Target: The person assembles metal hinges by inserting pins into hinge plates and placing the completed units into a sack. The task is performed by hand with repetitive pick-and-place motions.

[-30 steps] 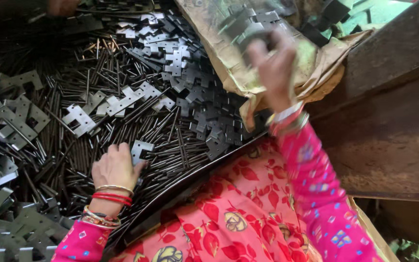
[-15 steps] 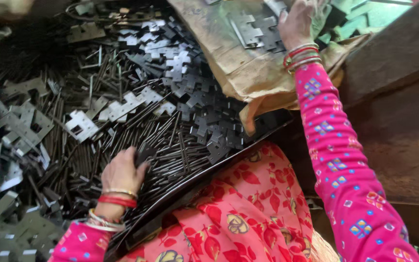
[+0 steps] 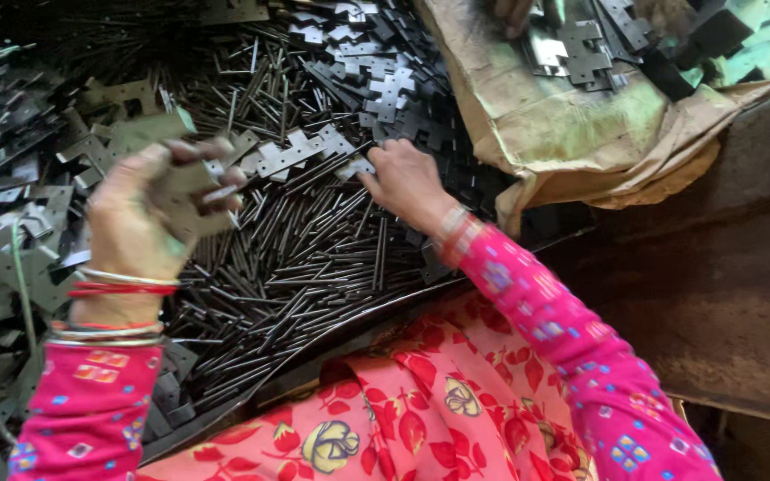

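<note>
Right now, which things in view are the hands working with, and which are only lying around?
In hand:
- left hand, raised, gripping a flat metal plate
- right hand, reaching onto the metal pins beside a notched plate

Lying about:
- brown paper sack of plates
- another person's hand at the top
- wooden board

Left hand motion-blurred; another hand cut off at top edge

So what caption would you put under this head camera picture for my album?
Left hand lifts a flat metal plate while right hand reaches into thin metal pins.
</note>
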